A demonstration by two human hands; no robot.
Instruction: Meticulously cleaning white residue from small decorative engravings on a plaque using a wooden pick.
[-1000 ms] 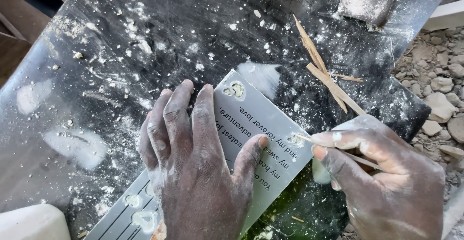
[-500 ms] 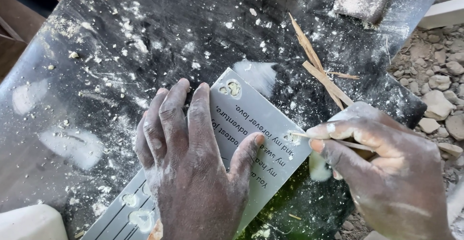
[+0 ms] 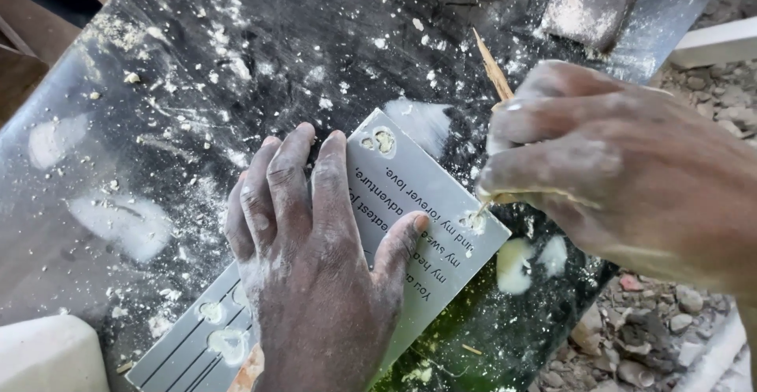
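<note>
Left hand (image 3: pixel 315 281): fingers spread flat, pressing the grey plaque (image 3: pixel 441 203) onto the dusty dark slab (image 3: pixel 197 84).
Plaque axis: lower left to upper right, mostly under this hand.
Right hand (image 3: pixel 623 163): pinches a thin wooden stick (image 3: pixel 493 69), tip at the plaque's right-corner putty dab (image 3: pixel 473 220).
Beyond: grey block (image 3: pixel 591 1).

Grey engraved plaque (image 3: pixel 430 203) lying flat, angled across the dusty slab; thin wooden stick (image 3: pixel 492 72) (tip at its corner heart)

The right hand (image 3: pixel 631 179) now sits higher, toward 2 o'clock, and nearer the camera, covering the splinters on the tabletop (image 3: pixel 158 124). Its stick (image 3: pixel 490 67) stands steeper, tip at the plate's (image 3: pixel 441 203) 3 o'clock corner blob.
</note>
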